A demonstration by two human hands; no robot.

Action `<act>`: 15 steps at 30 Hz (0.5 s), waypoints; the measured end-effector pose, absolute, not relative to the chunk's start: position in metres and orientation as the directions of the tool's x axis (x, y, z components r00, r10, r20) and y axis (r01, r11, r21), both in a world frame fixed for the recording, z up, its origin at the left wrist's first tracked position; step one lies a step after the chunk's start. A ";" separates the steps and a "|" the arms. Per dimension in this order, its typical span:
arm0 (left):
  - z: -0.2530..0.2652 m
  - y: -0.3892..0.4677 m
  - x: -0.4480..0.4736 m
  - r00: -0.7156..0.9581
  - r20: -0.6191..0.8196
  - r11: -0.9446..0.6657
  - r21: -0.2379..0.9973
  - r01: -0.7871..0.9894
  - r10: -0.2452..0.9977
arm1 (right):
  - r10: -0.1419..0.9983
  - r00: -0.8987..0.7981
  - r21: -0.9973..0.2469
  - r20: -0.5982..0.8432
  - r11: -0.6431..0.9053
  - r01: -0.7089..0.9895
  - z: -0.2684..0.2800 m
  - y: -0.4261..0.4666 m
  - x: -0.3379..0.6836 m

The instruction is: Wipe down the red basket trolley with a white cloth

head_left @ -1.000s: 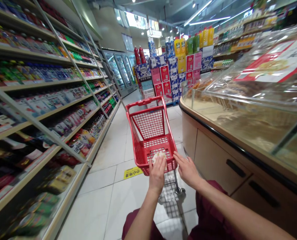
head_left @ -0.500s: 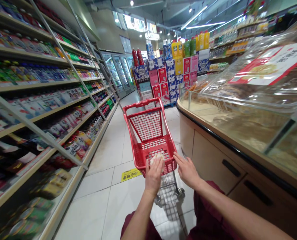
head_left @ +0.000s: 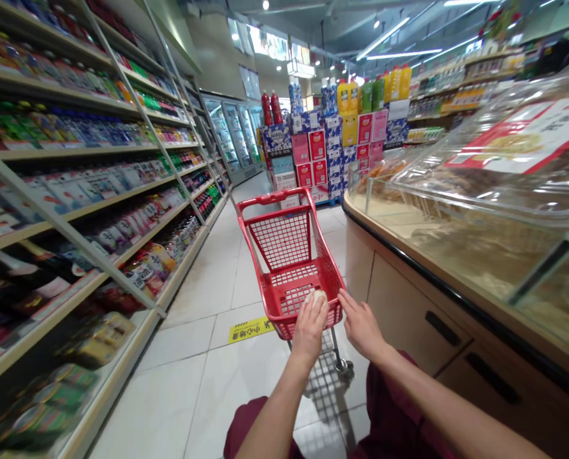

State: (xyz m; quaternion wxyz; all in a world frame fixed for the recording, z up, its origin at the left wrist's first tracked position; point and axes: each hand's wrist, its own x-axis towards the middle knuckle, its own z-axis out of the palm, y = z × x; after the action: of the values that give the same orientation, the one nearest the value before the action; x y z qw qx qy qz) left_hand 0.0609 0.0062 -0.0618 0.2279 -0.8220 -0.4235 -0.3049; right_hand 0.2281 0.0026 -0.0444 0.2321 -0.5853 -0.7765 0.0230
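Observation:
A red plastic shopping cart [head_left: 291, 220] stands in front of me on the tiled floor, its basket showing no goods. My left hand [head_left: 309, 325] is closed over a pale crumpled cloth [head_left: 319, 297] at the basket's near rim. Most of the cloth is hidden under the fingers. My right hand [head_left: 363, 324] rests with its fingertips against the near right corner of the rim, the fingers stretched out and close together, with nothing seen in them.
Drink shelves [head_left: 97, 153] run along the left. On the right stands a wooden counter [head_left: 390, 280] with clear food packs [head_left: 504, 146] on top. Stacked drink cartons [head_left: 317, 156] are ahead. A yellow floor sticker [head_left: 249, 330] lies left of the cart.
My left hand has slid the cloth to the right along the near rim, closer to my right hand. My right hand stays at the corner. The view has shifted slightly.

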 end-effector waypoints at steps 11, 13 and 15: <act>-0.062 0.001 0.054 0.423 0.676 -0.521 -0.068 0.851 0.603 | 0.910 -0.272 -0.328 0.312 0.372 0.868 -0.044 -0.002 0.221; -0.061 0.006 0.068 0.466 0.641 -0.551 -0.080 0.831 0.609 | 0.911 -0.281 -0.313 0.302 0.373 0.873 -0.044 -0.002 0.221; -0.061 0.005 0.059 0.456 0.645 -0.529 -0.094 0.844 0.613 | 0.910 -0.283 -0.305 0.303 0.374 0.876 -0.043 -0.003 0.222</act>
State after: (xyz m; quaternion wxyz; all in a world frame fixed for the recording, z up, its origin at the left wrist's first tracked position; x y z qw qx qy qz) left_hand 0.0587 0.0050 -0.0613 0.2056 -0.8282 -0.4398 -0.2801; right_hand 0.2224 -0.0029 -0.0426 0.2169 -0.5583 -0.7998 0.0394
